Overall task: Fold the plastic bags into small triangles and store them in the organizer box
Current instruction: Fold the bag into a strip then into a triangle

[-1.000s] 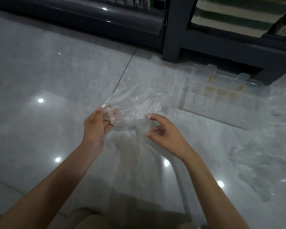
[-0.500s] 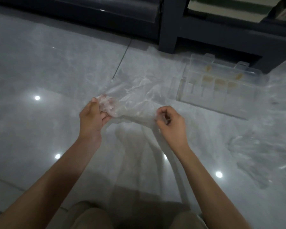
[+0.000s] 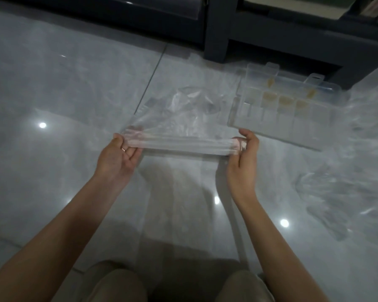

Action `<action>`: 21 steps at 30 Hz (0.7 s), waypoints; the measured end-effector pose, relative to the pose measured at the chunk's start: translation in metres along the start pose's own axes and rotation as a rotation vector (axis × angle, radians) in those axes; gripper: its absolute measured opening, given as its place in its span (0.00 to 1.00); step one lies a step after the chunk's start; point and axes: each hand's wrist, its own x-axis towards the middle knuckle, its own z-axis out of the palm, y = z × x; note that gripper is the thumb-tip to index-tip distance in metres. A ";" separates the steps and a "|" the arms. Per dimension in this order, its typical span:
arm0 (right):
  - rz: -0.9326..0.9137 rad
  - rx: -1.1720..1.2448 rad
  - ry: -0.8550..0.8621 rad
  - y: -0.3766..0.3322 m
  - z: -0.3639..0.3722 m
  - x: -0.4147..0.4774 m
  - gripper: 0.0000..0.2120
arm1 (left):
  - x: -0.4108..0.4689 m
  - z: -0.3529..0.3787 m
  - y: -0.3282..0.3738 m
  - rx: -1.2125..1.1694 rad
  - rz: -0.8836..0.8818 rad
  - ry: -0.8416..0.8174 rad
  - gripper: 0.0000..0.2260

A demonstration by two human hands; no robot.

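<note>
Both hands have drawn apart since a moment ago, when they were close together bunching the film at mid-frame. The plastic bag (image 3: 179, 144) is now pulled out into a long, narrow band across the centre of the frame. The left hand (image 3: 118, 155) lies palm up and pinches one end of the band under its thumb, while the right hand (image 3: 243, 158) has its fingers curled round the other end. More of the bag's film billows loosely behind the band, towards the upper middle of the frame.

I'd say this is the strip-making step: the bag is being gathered and pulled straight before any triangle is started. The next move probably calls for laying the band flat on the floor and smoothing it. One corner can then be turned over on the diagonal. The film looks slippery and springy, so it will likely need pressing down to hold a crease.

The organizer box (image 3: 282, 114) sits open at centre right, just beyond the right hand. It is clear and divided into cells, and a few of them hold something pale yellow that I can't make out. More clear bags (image 3: 336, 192) lie crumpled at the right edge. The floor (image 3: 52, 101) is glossy grey tile that mirrors ceiling lights. Dark furniture (image 3: 271, 40) runs along the top, and the person's knees (image 3: 118, 284) show at the bottom.
</note>
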 end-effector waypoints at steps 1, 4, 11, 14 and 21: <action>0.026 0.023 0.000 0.000 0.002 -0.002 0.13 | 0.002 -0.001 0.000 -0.050 -0.012 -0.007 0.14; 0.084 0.033 -0.026 0.002 0.000 -0.001 0.13 | 0.008 -0.007 -0.001 -0.280 -0.098 0.023 0.12; 0.290 -0.161 -0.846 -0.004 -0.056 0.043 0.48 | -0.010 -0.038 -0.006 0.408 0.022 0.194 0.09; 0.165 -0.216 -0.760 -0.023 -0.063 0.064 0.36 | -0.019 -0.052 -0.006 0.680 0.340 0.257 0.09; -0.262 -0.390 -0.660 -0.031 0.001 0.100 0.23 | 0.008 -0.035 0.014 0.898 0.601 0.012 0.11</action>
